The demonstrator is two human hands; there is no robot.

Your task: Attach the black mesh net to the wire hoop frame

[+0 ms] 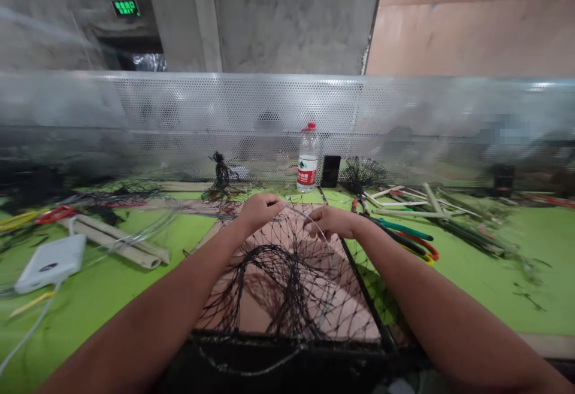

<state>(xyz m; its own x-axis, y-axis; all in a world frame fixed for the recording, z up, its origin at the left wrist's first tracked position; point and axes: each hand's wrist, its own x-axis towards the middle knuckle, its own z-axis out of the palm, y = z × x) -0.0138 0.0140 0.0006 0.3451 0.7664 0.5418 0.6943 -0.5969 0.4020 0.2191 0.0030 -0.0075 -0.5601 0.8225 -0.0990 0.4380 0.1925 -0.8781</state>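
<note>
My left hand [260, 209] is closed, its thumb and forefinger pinching a thin pale wire [324, 237] at the top edge of a black net [291, 262]. From there the wire curves right and down, past the fingers of my right hand [332, 222]. That hand is closed too, with its curled fingertips at the net's mesh; exactly what they grip is partly hidden. The net spreads over a pinkish-brown board [256, 316] and bunches into dark strands in the middle. Near my body, a loop of wire [251, 373] hangs over the front edge.
Pliers [411, 238] with coloured handles and pale sticks [408, 205] lie right. A bottle [307, 166] and a phone [331, 170] stand by a perforated metal screen [269, 100]. Left are a white power bank [51, 262], tubes [121, 241] and red-handled scissors [54, 214].
</note>
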